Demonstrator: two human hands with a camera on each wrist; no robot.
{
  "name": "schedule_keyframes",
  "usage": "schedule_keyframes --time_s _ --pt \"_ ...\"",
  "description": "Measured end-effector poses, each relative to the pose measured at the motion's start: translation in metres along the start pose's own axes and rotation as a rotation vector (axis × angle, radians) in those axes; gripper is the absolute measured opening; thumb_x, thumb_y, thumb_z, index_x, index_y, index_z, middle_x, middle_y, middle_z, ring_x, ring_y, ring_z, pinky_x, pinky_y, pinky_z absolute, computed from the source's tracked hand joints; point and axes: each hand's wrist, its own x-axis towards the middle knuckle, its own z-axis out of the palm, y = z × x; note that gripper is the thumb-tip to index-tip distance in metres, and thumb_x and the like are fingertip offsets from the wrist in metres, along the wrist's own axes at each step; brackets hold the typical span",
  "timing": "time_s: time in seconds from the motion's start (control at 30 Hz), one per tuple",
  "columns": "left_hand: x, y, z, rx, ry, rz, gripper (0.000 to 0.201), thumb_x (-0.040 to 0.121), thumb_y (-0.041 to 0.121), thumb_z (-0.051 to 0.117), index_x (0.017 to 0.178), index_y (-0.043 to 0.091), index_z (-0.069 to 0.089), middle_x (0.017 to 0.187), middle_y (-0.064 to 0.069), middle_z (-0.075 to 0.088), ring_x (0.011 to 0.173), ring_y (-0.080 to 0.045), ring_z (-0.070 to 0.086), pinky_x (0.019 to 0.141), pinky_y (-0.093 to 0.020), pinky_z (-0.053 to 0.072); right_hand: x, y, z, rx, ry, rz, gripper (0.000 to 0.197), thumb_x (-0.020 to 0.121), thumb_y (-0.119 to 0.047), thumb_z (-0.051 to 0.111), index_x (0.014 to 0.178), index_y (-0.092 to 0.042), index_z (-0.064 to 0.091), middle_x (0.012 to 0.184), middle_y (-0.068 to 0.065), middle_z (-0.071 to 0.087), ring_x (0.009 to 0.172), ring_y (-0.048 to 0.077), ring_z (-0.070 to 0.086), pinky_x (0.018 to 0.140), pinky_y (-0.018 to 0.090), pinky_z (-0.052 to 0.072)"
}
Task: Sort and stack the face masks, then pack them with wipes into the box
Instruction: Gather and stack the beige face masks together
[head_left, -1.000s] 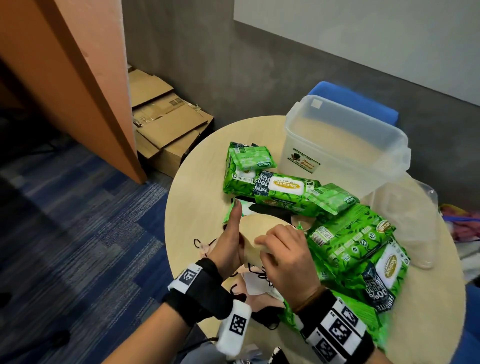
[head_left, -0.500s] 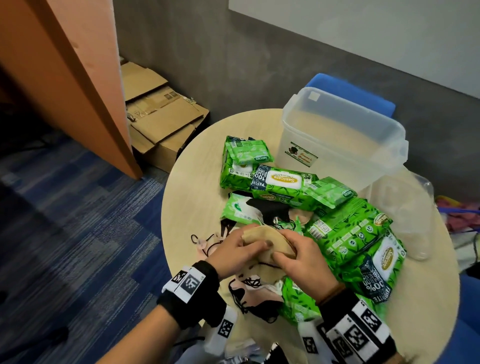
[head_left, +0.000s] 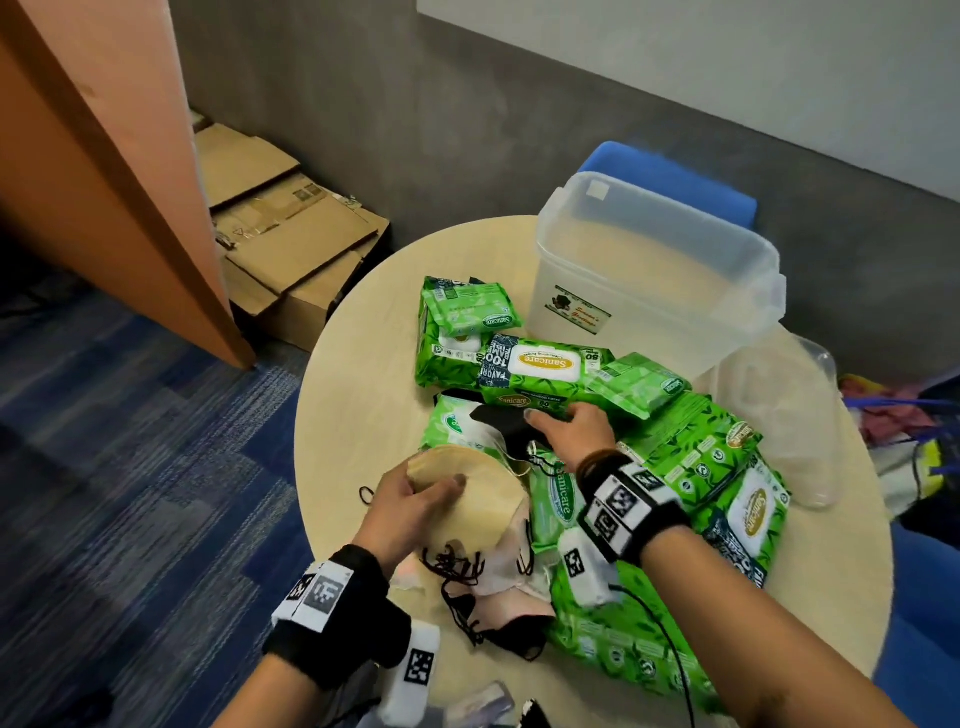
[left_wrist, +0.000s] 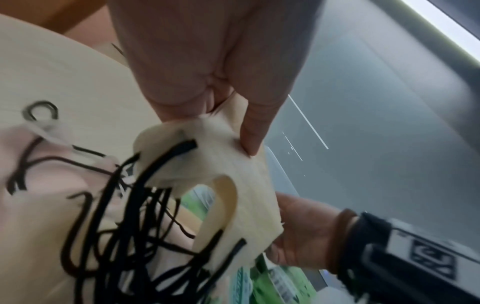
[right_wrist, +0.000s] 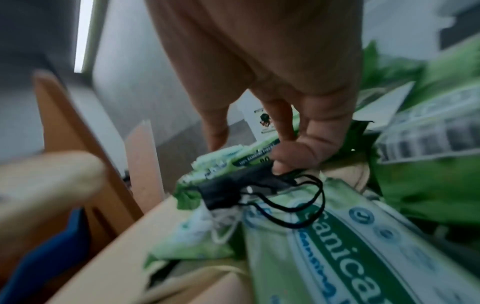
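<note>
My left hand (head_left: 410, 506) grips a folded stack of beige masks (head_left: 467, 499) near the table's front edge, thumb on top. In the left wrist view the fingers pinch the beige masks (left_wrist: 233, 185), with black ear loops hanging below. My right hand (head_left: 566, 431) has reached onto a black mask (head_left: 498, 421) that lies on a wipes pack (head_left: 561, 499). Seen from the right wrist, the thumb and fingers pinch the black mask (right_wrist: 233, 189). Pink masks (head_left: 498, 571) and another black mask (head_left: 514, 629) lie under the beige stack. Several green wipes packs (head_left: 524, 364) are spread over the table.
A clear plastic box (head_left: 660, 270) stands open at the back of the round table (head_left: 363, 374), its lid (head_left: 779, 415) leaning at the right. A blue chair (head_left: 670, 182) is behind it. Flattened cardboard boxes (head_left: 291, 244) and an orange partition (head_left: 104, 156) are at the left.
My right hand has let go of the beige masks and moved forward onto the black mask. The left hand keeps the beige stack and has turned it flatter.
</note>
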Motion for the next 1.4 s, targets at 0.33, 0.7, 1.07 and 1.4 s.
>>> schedule_keyframes --time_s 0.33,0.7,1.07,1.4 --pt "-0.002 -0.005 -0.028 -0.029 0.079 0.003 0.039 0.07 0.023 0.07 0.105 0.005 0.07 0.097 -0.01 0.075 0.088 -0.019 0.07 0.076 -0.031 0.057 0.017 -0.022 0.043 -0.414 -0.028 0.079 0.051 0.076 -0.038 0.075 0.111 -0.005 0.06 0.119 0.014 0.059 0.103 0.031 0.061 0.075 0.032 0.043" --pt "-0.007 0.0 -0.049 -0.059 0.149 -0.003 0.019 0.085 0.007 0.068 0.104 0.005 0.07 0.096 -0.009 0.076 0.09 -0.021 0.071 0.074 -0.029 0.055 -0.014 -0.025 -0.012 0.295 0.006 0.013 0.021 0.064 0.0 0.078 0.06 -0.009 0.059 0.053 0.006 0.054 0.043 0.017 0.047 0.037 0.019 0.038" --pt "-0.008 0.005 -0.059 -0.054 0.159 0.012 0.015 0.085 0.013 0.069 0.099 0.009 0.072 0.091 -0.006 0.075 0.079 -0.018 0.07 0.061 -0.027 0.052 -0.062 0.079 -0.039 0.05 -0.171 0.257 0.029 0.065 -0.003 0.081 0.089 -0.001 0.065 0.075 0.016 0.067 0.052 0.026 0.057 0.038 0.026 0.044" --pt "-0.017 0.006 -0.063 -0.061 0.212 -0.034 0.014 0.09 0.007 0.061 0.101 0.008 0.07 0.093 -0.005 0.076 0.085 -0.015 0.07 0.071 -0.031 0.053 -0.084 0.004 -0.033 -0.642 0.1 -0.398 0.039 0.089 -0.033 0.059 0.124 -0.017 0.052 0.123 0.004 0.046 0.119 0.023 0.039 0.1 0.033 0.035"
